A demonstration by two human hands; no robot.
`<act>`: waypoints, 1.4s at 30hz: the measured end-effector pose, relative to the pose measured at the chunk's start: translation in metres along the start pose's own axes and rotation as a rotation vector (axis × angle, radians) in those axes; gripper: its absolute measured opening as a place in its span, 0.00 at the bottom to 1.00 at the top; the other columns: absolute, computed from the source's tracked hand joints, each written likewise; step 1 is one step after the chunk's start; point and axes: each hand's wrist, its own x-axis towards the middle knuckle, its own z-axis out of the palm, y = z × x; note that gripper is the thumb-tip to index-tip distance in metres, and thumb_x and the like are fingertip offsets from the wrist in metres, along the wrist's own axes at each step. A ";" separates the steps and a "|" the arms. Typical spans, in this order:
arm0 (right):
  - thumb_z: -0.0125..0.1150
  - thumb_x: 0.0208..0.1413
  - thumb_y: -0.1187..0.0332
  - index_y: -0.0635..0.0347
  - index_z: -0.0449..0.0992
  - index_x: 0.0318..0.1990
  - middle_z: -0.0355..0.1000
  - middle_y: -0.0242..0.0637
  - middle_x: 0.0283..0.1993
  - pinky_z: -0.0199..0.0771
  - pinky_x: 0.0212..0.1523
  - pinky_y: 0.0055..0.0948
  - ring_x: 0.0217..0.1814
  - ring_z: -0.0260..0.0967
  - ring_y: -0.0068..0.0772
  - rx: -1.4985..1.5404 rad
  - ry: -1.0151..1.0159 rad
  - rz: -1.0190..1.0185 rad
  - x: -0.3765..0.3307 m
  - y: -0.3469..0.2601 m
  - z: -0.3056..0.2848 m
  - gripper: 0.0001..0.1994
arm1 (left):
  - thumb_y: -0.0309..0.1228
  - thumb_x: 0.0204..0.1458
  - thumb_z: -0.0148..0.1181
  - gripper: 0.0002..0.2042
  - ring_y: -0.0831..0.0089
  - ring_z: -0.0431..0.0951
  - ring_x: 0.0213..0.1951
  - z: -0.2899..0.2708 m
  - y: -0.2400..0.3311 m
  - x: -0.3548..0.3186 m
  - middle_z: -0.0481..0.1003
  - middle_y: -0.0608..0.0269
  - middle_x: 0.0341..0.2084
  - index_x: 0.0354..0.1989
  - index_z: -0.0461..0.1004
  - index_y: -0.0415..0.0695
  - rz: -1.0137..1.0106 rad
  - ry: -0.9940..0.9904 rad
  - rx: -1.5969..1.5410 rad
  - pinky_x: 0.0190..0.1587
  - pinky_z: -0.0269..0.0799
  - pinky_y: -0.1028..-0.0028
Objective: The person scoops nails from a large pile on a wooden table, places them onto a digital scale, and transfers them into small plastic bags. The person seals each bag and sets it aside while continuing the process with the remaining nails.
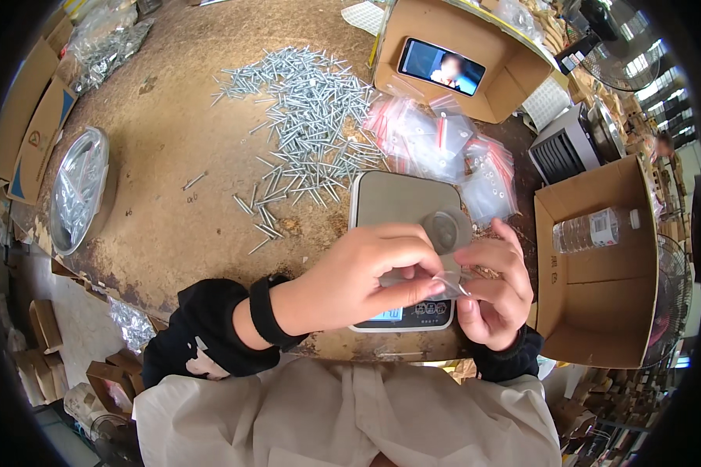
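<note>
Worn table (171, 226) — screws (308, 117), scale (401, 202) — hands pinch small bag (452, 282).

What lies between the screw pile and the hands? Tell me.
Head view: the grey scale, with a clear round cup on its platform, lies between the screw pile and both hands.

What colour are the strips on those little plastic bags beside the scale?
Red strips on clear bags, seen in the head view.

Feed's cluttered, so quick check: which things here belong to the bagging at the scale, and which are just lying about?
In use:
left hand
right hand
clear bag
scale
screws
spare bags

Lying about:
phone in a box
water bottle
metal tray
fan
</note>
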 end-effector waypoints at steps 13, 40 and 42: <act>0.68 0.50 0.71 0.59 0.72 0.39 0.76 0.33 0.27 0.78 0.45 0.44 0.24 0.74 0.32 0.341 -0.073 -0.104 0.002 0.001 0.012 0.11 | 0.29 0.42 0.63 0.08 0.67 0.69 0.23 0.012 0.002 -0.003 0.65 0.67 0.25 0.27 0.69 0.47 0.348 -0.003 0.375 0.23 0.64 0.69; 0.63 0.48 0.71 0.59 0.71 0.27 0.69 0.32 0.20 0.78 0.43 0.48 0.22 0.69 0.32 0.379 0.116 0.002 -0.013 0.006 0.008 0.06 | 0.22 0.49 0.58 0.03 0.74 0.71 0.23 -0.027 0.019 -0.020 0.71 0.66 0.22 0.27 0.71 0.43 0.220 0.518 0.150 0.26 0.64 0.74; 0.62 0.50 0.72 0.58 0.70 0.26 0.68 0.31 0.20 0.77 0.43 0.47 0.21 0.67 0.32 0.380 0.150 0.050 -0.014 0.006 0.011 0.07 | 0.23 0.53 0.54 0.02 0.79 0.72 0.26 -0.047 0.021 -0.034 0.73 0.69 0.24 0.30 0.71 0.43 0.129 0.841 -0.013 0.28 0.65 0.77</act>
